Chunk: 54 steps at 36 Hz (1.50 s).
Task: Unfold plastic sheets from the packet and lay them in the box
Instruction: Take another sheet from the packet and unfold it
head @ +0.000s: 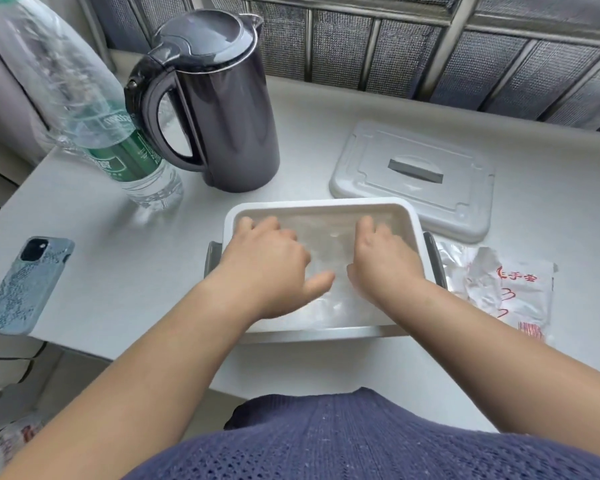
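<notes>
Head view looked down over our dark blue knitted top [361, 441] at the bottom edge, with both bare forearms reaching forward across the pale table [136, 271]. Just beyond them stood the white box [319, 206], open, with grey clasps on its two short sides, and both of our hands were inside it. A clear plastic sheet [326, 244] lay spread over the floor of the box, crinkled and shiny between the hands. Our left hand [267, 261] rested on the sheet with its fingers stretched forward toward the far wall, close together, and the thumb held out to the side, pressing flat. Our right hand [381, 258] lay on the sheet too, but its fingers were bent down at the knuckles and the tips were hidden, so we could not tell whether they pinched the plastic or only pushed on it. Just beside the box on the right lay the packet [510, 292], torn open and crumpled, with red print. A phone [25, 285] in a patterned case lay face down well apart on the left. Behind the box to the right rested the lid [413, 181], flat on the table. Farther back on the left stood a water bottle [118, 147] with a green label, and next to it a dark kettle [222, 109] with its lid closed, before a meshed window grille [430, 57].
</notes>
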Each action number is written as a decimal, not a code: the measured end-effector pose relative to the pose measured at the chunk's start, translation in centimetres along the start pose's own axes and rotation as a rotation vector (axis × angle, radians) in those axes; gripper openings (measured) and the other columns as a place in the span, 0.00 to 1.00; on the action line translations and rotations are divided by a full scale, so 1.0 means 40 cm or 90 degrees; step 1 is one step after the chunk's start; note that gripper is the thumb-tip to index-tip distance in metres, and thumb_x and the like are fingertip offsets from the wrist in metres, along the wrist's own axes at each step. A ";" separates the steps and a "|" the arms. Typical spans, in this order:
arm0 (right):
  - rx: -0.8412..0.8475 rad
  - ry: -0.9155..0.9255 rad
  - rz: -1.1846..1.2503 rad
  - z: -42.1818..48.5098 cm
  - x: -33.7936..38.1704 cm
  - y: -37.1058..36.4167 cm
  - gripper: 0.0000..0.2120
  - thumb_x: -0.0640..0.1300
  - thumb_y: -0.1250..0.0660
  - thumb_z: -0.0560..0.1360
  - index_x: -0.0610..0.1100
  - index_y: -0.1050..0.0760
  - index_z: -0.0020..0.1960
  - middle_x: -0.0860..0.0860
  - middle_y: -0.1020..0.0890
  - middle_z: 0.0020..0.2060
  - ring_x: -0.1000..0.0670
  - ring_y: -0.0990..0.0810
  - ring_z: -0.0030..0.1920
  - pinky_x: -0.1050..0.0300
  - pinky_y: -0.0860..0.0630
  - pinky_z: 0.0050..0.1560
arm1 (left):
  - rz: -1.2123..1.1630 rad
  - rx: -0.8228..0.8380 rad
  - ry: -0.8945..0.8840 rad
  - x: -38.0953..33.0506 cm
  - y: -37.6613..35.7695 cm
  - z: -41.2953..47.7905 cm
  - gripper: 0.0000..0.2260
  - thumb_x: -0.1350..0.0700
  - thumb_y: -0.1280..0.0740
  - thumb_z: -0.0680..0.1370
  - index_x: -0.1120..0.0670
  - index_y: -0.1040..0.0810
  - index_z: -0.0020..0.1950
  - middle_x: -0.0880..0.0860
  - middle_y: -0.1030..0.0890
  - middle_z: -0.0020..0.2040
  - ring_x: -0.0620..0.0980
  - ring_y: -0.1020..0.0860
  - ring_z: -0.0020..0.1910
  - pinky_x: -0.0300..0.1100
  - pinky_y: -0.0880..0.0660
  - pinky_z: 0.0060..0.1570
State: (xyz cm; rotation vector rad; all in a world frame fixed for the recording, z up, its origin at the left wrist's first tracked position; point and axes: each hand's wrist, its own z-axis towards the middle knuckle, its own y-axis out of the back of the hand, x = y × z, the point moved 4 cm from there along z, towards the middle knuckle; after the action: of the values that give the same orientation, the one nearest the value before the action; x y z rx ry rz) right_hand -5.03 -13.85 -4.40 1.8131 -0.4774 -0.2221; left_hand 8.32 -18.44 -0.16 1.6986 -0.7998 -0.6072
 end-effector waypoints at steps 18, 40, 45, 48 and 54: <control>0.314 0.106 -0.101 0.011 0.014 -0.126 0.43 0.53 0.33 0.72 0.38 0.54 0.75 0.38 0.49 0.72 0.34 0.40 0.70 0.49 0.37 0.67 | 0.085 0.250 -0.036 0.017 -0.225 0.050 0.34 0.40 0.38 0.77 0.56 0.44 0.76 0.55 0.39 0.74 0.55 0.36 0.71 0.49 0.36 0.64; -0.247 -0.038 0.439 -0.071 -0.335 0.065 0.09 0.40 0.38 0.76 0.42 0.23 0.54 0.57 0.26 0.34 0.50 0.27 0.40 0.64 0.36 0.42 | -0.296 -0.459 -0.091 -0.313 0.050 0.058 0.13 0.56 0.36 0.72 0.60 0.20 0.53 0.57 0.19 0.49 0.54 0.24 0.45 0.45 0.27 0.45; -0.090 -0.075 0.391 -0.104 -0.467 -0.023 0.15 0.39 0.40 0.76 0.43 0.26 0.62 0.48 0.21 0.54 0.50 0.25 0.54 0.64 0.34 0.51 | -0.324 -0.393 -0.211 -0.510 -0.018 0.075 0.11 0.61 0.37 0.72 0.59 0.19 0.52 0.54 0.19 0.49 0.57 0.21 0.44 0.47 0.23 0.36; 0.015 -0.045 0.353 -0.118 -0.512 -0.076 0.18 0.41 0.40 0.78 0.42 0.30 0.67 0.47 0.25 0.64 0.49 0.27 0.62 0.61 0.34 0.60 | -0.331 -0.214 -0.167 -0.566 -0.114 0.113 0.15 0.56 0.42 0.76 0.58 0.22 0.58 0.54 0.21 0.56 0.58 0.22 0.50 0.50 0.22 0.37; 0.129 0.011 0.294 -0.142 -0.559 -0.142 0.21 0.40 0.40 0.77 0.41 0.35 0.70 0.43 0.27 0.63 0.45 0.28 0.62 0.61 0.36 0.56 | -0.227 0.015 -0.002 -0.566 -0.263 0.152 0.11 0.57 0.44 0.80 0.55 0.29 0.61 0.52 0.27 0.60 0.55 0.28 0.59 0.46 0.31 0.44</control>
State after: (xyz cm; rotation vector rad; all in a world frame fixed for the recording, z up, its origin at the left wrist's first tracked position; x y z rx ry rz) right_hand -21.72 2.02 -10.18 1.8421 -0.9155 0.1662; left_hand -8.52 -3.09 -12.01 1.8779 -0.5093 -0.8444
